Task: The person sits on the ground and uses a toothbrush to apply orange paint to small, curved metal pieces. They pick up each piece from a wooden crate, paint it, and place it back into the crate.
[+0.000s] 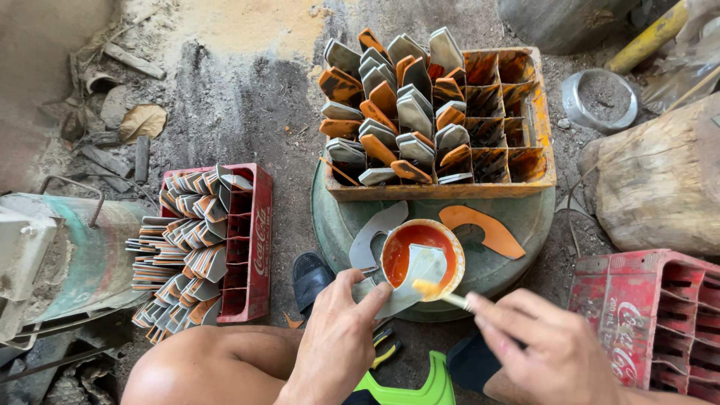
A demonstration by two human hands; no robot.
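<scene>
Orange divided crate (541,135) sits on the far half of a round green drum lid (525,225), its left cells packed with upright grey and orange-coated blades, right cells bare; the paint bowl (420,255) sits on the near edge of the lid, directly ahead of both hands. The grey metal blade (409,281) lies across the bowl's near rim, long axis running from near-left up to far-right. Left hand (337,334) is closed around the blade's near end and is the nearer hand; right hand (551,349) grips a thin brush (442,294), tip touching the blade face.
</scene>
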